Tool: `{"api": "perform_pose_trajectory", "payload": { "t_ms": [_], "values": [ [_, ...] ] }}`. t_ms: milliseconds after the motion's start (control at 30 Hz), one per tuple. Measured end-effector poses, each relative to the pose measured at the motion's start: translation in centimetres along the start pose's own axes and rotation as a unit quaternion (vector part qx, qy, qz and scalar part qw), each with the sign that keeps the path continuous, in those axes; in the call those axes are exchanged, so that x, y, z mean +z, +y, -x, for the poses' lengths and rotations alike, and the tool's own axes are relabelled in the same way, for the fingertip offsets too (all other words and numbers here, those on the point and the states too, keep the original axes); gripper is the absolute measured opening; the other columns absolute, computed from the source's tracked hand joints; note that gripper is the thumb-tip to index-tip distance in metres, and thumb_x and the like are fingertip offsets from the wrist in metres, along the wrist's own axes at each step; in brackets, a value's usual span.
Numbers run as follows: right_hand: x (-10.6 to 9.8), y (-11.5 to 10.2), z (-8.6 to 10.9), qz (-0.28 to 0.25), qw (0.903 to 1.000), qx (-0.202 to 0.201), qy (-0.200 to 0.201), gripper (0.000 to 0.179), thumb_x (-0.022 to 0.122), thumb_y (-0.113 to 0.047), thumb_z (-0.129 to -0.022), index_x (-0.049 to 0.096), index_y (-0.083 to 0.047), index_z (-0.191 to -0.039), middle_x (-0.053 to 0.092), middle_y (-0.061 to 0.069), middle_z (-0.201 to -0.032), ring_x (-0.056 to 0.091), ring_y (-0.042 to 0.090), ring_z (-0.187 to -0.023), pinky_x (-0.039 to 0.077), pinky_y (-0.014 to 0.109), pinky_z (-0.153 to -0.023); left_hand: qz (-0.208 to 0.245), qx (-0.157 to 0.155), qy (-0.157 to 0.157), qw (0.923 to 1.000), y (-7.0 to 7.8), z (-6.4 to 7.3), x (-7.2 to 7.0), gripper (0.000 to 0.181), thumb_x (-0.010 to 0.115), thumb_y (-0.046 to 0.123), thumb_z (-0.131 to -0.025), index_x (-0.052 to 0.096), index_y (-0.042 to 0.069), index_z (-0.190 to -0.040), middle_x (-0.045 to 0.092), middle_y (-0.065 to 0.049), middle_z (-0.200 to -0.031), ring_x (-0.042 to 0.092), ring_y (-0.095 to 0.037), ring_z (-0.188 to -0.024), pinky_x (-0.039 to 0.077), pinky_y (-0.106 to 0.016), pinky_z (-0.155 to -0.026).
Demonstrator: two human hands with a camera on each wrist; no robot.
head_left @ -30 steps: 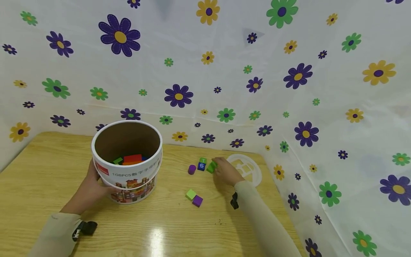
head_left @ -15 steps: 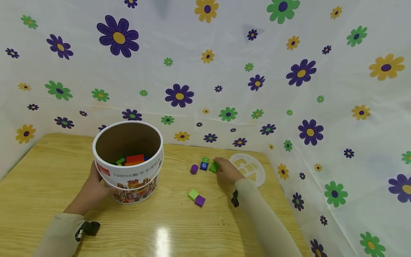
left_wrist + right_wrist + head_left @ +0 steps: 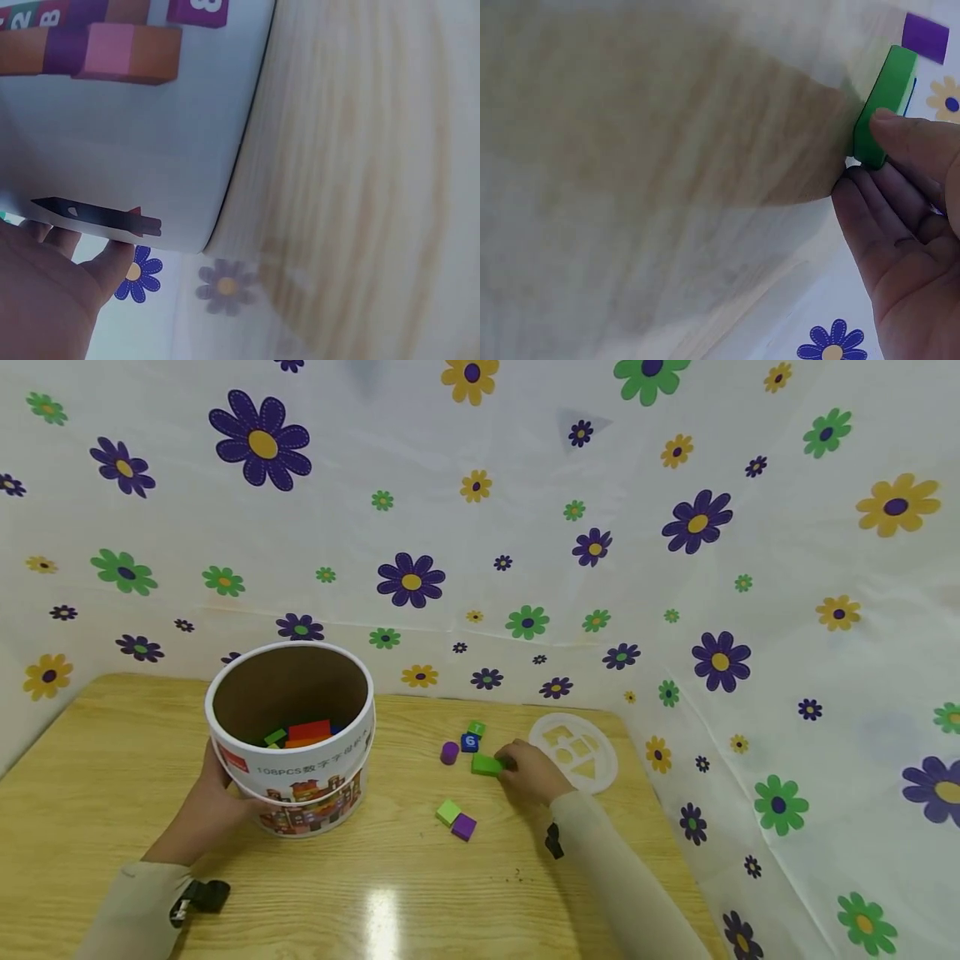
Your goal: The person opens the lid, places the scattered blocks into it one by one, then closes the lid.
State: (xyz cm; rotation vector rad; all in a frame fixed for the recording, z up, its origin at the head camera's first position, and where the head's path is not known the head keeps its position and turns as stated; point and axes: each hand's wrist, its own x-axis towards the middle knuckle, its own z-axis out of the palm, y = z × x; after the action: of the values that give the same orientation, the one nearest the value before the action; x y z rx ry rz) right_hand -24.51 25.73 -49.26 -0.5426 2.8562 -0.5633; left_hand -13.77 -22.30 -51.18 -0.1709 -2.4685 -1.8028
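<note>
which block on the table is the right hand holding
The long green block, pinched in the right hand; the blue cube marked 6, purple cylinder, purple block, lime block and small green block are untouched.

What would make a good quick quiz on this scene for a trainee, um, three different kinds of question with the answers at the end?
1. What is the right grip pinching?
2. True or false: the handle of the bucket stands straight up.
3. Pick one. The digit showing on the blue block is: A) 2, B) 6, C) 4.

Key:
1. A green block.
2. False; it hangs down across the bucket's front.
3. B.
</note>
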Motion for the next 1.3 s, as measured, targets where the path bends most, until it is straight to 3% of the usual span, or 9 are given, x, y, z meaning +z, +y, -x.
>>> {"api": "perform_pose_trajectory", "payload": {
  "t_ms": [200, 367, 733, 967, 1133, 1300],
  "values": [
    [0.4, -0.9, 1.5, -0.008, 0.9998, 0.007, 0.013, 0.028, 0.076, -0.013, -0.094, 0.074, -0.005, -0.12, 0.067, 0.003, -0.107, 0.065, 0.021, -0.101, 0.056, 0.042, -0.098, -0.005, 0.003, 0.001, 1.0, 0.3, 0.1, 0.0, 0.131, 0.091, 0.013, -0.08, -0.007, 0.041, -0.162, 0.021, -0.023, -0.163, 0.022, -0.056, -0.145, 0.023, -0.086, -0.106],
    [0.8, -1.0, 2.3, -0.013, 0.9996, 0.006, 0.023, 0.029, 0.077, -0.015, -0.094, 0.074, -0.006, -0.121, 0.067, 0.003, -0.107, 0.066, 0.021, -0.102, 0.056, 0.043, -0.099, 0.006, 0.001, 0.0, 1.0, 0.5, 0.3, 0.1, 0.133, 0.091, 0.01, -0.078, -0.008, 0.04, -0.162, 0.019, -0.026, -0.162, 0.018, -0.059, -0.147, 0.016, -0.086, -0.109],
    [1.0, -1.2, 2.7, -0.015, 0.9994, 0.009, 0.03, 0.03, 0.077, -0.018, -0.094, 0.073, -0.008, -0.123, 0.067, 0.002, -0.11, 0.066, 0.022, -0.105, 0.055, 0.043, -0.101, -0.003, -0.006, -0.004, 1.0, 0.6, 0.4, 0.0, 0.132, 0.091, 0.014, -0.08, -0.01, 0.04, -0.162, 0.015, -0.025, -0.165, 0.013, -0.059, -0.149, 0.017, -0.086, -0.109],
    [1.0, -0.8, 2.7, -0.009, 0.9993, 0.01, 0.034, 0.031, 0.077, -0.019, -0.094, 0.074, -0.009, -0.123, 0.067, 0.002, -0.11, 0.066, 0.022, -0.106, 0.054, 0.043, -0.103, -0.002, 0.0, -0.001, 1.0, 0.4, 0.0, 0.1, 0.132, 0.09, 0.01, -0.08, -0.009, 0.034, -0.163, 0.02, -0.027, -0.162, 0.019, -0.059, -0.146, 0.017, -0.086, -0.109],
    [1.0, -0.8, 2.6, -0.021, 0.9992, 0.015, 0.032, 0.031, 0.077, -0.019, -0.094, 0.073, -0.009, -0.124, 0.067, 0.001, -0.109, 0.065, 0.021, -0.106, 0.054, 0.043, -0.102, 0.0, 0.017, 0.018, 0.9997, 0.0, 0.1, 0.3, 0.133, 0.09, 0.003, -0.075, -0.005, 0.028, -0.164, 0.028, -0.026, -0.157, 0.027, -0.042, -0.148, 0.015, -0.078, -0.117],
    [1.2, -0.8, 2.7, -0.022, 0.9992, 0.009, 0.032, 0.031, 0.077, -0.018, -0.095, 0.073, -0.008, -0.123, 0.066, 0.001, -0.107, 0.065, 0.02, -0.102, 0.055, 0.044, -0.099, 0.007, 0.027, 0.024, 0.9993, 0.1, 0.2, 0.4, 0.133, 0.09, 0.0, -0.074, -0.002, 0.028, -0.165, 0.03, -0.026, -0.155, 0.032, -0.008, -0.142, 0.016, -0.072, -0.12]
  ]
}}
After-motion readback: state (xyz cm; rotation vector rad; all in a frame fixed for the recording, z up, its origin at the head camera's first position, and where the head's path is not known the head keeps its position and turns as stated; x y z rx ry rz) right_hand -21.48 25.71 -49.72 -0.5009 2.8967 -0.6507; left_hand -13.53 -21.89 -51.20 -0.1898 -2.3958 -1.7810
